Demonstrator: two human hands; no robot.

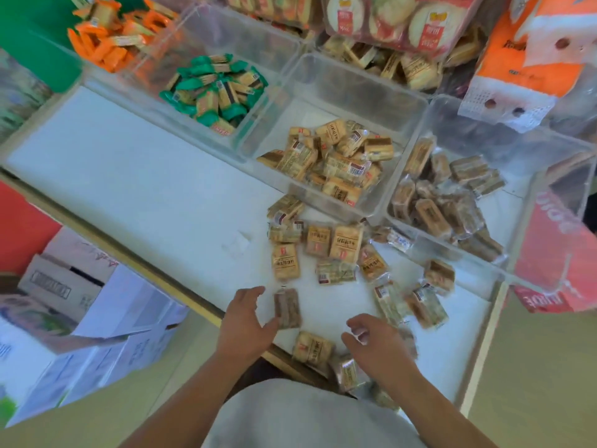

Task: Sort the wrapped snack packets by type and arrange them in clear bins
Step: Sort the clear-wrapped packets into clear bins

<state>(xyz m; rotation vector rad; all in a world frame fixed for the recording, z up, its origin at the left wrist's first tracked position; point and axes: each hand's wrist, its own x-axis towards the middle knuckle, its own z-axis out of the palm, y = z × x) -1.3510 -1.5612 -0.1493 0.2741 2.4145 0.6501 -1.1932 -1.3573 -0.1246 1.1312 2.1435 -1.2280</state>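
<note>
Several loose tan snack packets (pixel 345 242) lie scattered on the white tabletop (pixel 145 176) in front of clear bins. My left hand (pixel 245 318) is spread open, its thumb touching the left edge of a dark brown packet (pixel 288 308) that lies flat. My right hand (pixel 378 345) hovers with loosely curled fingers over packets near the front edge; nothing is clearly held. One bin (pixel 355 92) holds tan packets (pixel 336 160), the bin to its right (pixel 484 134) dark brown ones (pixel 445 202). Farther left, bins hold green-wrapped packets (pixel 219 88) and orange-wrapped packets (pixel 109 43).
Large bags of round biscuits (pixel 387 21) and an orange tissue pack (pixel 533 50) crowd the back. A red package (pixel 555 253) sits at the right. Cardboard boxes (pixel 64 286) stand on the floor at the left, below the table's wooden edge (pixel 129 247).
</note>
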